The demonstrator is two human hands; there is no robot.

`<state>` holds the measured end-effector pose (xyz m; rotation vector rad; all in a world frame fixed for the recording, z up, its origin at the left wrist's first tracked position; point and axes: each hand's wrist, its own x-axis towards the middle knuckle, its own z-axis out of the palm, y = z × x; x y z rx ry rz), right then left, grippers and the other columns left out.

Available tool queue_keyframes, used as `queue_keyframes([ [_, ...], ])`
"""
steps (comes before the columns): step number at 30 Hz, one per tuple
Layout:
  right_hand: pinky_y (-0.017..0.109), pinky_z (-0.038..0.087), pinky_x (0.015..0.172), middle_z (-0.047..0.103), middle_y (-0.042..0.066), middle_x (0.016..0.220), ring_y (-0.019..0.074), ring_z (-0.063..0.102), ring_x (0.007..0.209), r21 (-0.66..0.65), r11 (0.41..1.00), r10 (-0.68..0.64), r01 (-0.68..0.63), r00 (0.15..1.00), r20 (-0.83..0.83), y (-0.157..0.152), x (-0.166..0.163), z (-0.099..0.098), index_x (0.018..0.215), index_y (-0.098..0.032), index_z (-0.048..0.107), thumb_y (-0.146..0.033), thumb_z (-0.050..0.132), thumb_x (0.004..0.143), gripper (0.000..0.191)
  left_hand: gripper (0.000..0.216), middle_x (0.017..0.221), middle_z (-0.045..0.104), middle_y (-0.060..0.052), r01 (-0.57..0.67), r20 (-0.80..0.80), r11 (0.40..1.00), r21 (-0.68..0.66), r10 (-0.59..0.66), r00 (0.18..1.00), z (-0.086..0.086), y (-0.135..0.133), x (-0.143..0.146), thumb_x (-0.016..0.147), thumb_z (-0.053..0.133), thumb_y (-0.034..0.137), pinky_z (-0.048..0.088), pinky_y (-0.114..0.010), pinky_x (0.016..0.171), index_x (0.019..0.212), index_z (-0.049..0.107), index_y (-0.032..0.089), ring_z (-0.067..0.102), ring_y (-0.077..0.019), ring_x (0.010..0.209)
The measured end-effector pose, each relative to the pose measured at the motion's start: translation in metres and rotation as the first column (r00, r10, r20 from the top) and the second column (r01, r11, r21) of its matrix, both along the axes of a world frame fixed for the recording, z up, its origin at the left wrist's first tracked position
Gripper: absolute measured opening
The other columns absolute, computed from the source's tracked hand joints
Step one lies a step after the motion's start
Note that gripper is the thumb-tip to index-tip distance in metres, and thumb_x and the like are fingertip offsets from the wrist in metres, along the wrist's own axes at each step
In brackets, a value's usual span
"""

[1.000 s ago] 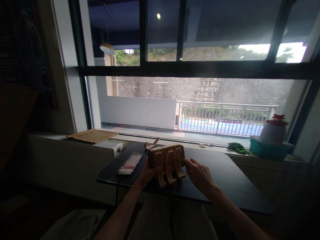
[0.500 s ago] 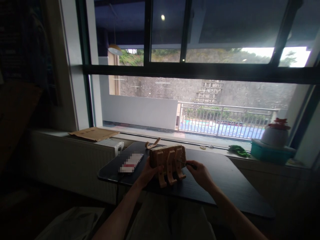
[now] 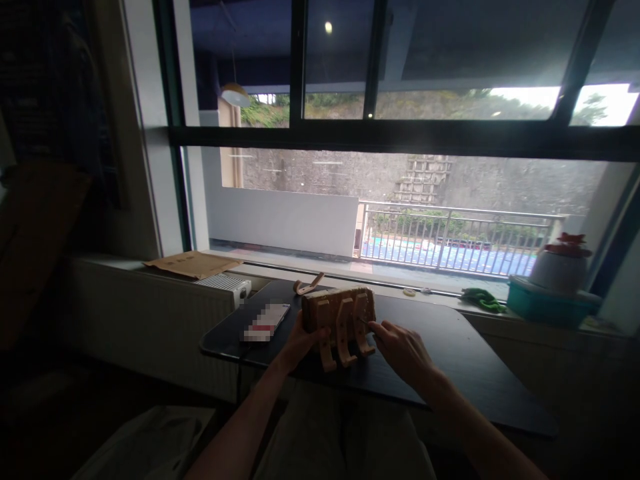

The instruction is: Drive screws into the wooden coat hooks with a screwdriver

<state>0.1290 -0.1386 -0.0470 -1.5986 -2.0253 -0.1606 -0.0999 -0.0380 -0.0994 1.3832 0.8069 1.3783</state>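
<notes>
Your left hand (image 3: 299, 343) clasps the left end of the wooden hook rack (image 3: 338, 308), which stands upright on the black table (image 3: 450, 347). Your right hand (image 3: 403, 347) pinches a thin tool (image 3: 364, 322) against the rightmost hook (image 3: 363, 337). Three hooks are mounted; a loose hook (image 3: 309, 286) lies behind the rack.

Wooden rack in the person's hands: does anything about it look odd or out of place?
One wooden hook lies loose on the table behind the wooden rack, apart from the three mounted. The left hand grips it; right hand holds a thin tool.
</notes>
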Motion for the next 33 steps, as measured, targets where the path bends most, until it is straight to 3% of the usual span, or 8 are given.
queue_keyframes([
  [6, 0.027, 0.044, 0.067, 0.070, 0.006, 0.102, 0.0191, 0.065, 0.084, -0.002, 0.999, -0.050, 0.050, 0.995, -0.081, 0.008, -0.001, -0.005, 0.114, -0.023, 0.064, -0.029, 0.042, 0.091, 0.032, 0.067, 0.115, 0.063, -0.009, 0.015, 0.004, 1.000, 0.010, -0.015, 1.000, -0.001, 0.001, -0.001, 0.058, 0.079, 0.028, 0.050, -0.039, 0.087, 0.118, 0.050, 0.019, 0.058, -0.0299, 0.108],
  [11, 0.024, 0.046, 0.060, 0.073, 0.003, 0.087, 0.0165, 0.067, 0.075, -0.052, 0.993, -0.113, 0.106, 0.980, -0.164, 0.019, 0.008, -0.011, 0.111, -0.022, 0.065, -0.036, 0.037, 0.093, 0.036, 0.065, 0.115, 0.063, -0.008, 0.019, -0.006, 0.999, 0.028, -0.018, 1.000, -0.003, 0.003, -0.001, 0.059, 0.079, 0.029, 0.049, -0.038, 0.088, 0.117, 0.053, 0.018, 0.058, -0.0286, 0.108],
  [17, 0.026, 0.040, 0.058, 0.071, 0.004, 0.091, 0.0202, 0.065, 0.075, -0.013, 0.996, -0.094, 0.093, 0.994, -0.055, 0.006, 0.001, -0.002, 0.119, -0.025, 0.060, -0.026, 0.048, 0.087, 0.035, 0.064, 0.116, 0.063, -0.009, 0.014, -0.011, 0.999, 0.031, -0.014, 1.000, -0.004, 0.003, -0.002, 0.058, 0.080, 0.030, 0.051, -0.037, 0.086, 0.115, 0.054, 0.018, 0.058, -0.0292, 0.109],
  [22, 0.026, 0.037, 0.062, 0.069, 0.007, 0.092, 0.0194, 0.064, 0.079, 0.007, 0.999, -0.037, 0.037, 0.999, 0.036, -0.001, -0.007, -0.001, 0.111, -0.024, 0.065, -0.016, 0.044, 0.087, 0.033, 0.068, 0.114, 0.064, -0.010, -0.001, -0.003, 1.000, 0.009, 0.002, 1.000, -0.001, 0.000, -0.001, 0.057, 0.081, 0.029, 0.051, -0.038, 0.086, 0.117, 0.052, 0.017, 0.060, -0.0299, 0.106],
  [27, 0.025, 0.042, 0.065, 0.070, 0.004, 0.102, 0.0190, 0.065, 0.085, 0.001, 0.997, -0.082, 0.083, 0.995, -0.059, 0.009, -0.002, -0.008, 0.114, -0.025, 0.063, -0.028, 0.043, 0.091, 0.031, 0.068, 0.114, 0.064, -0.009, 0.004, 0.004, 1.000, 0.017, -0.004, 1.000, -0.001, 0.002, -0.001, 0.057, 0.080, 0.028, 0.050, -0.039, 0.087, 0.117, 0.051, 0.018, 0.059, -0.0293, 0.107],
  [33, 0.022, 0.044, 0.057, 0.073, 0.001, 0.086, 0.0159, 0.067, 0.074, -0.055, 0.990, -0.136, 0.129, 0.979, -0.151, 0.017, 0.006, -0.014, 0.111, -0.023, 0.063, -0.035, 0.039, 0.092, 0.033, 0.064, 0.111, 0.065, -0.008, 0.022, -0.010, 0.999, 0.037, -0.021, 1.000, -0.001, 0.002, -0.002, 0.058, 0.080, 0.030, 0.050, -0.037, 0.087, 0.116, 0.054, 0.018, 0.059, -0.0287, 0.107],
])
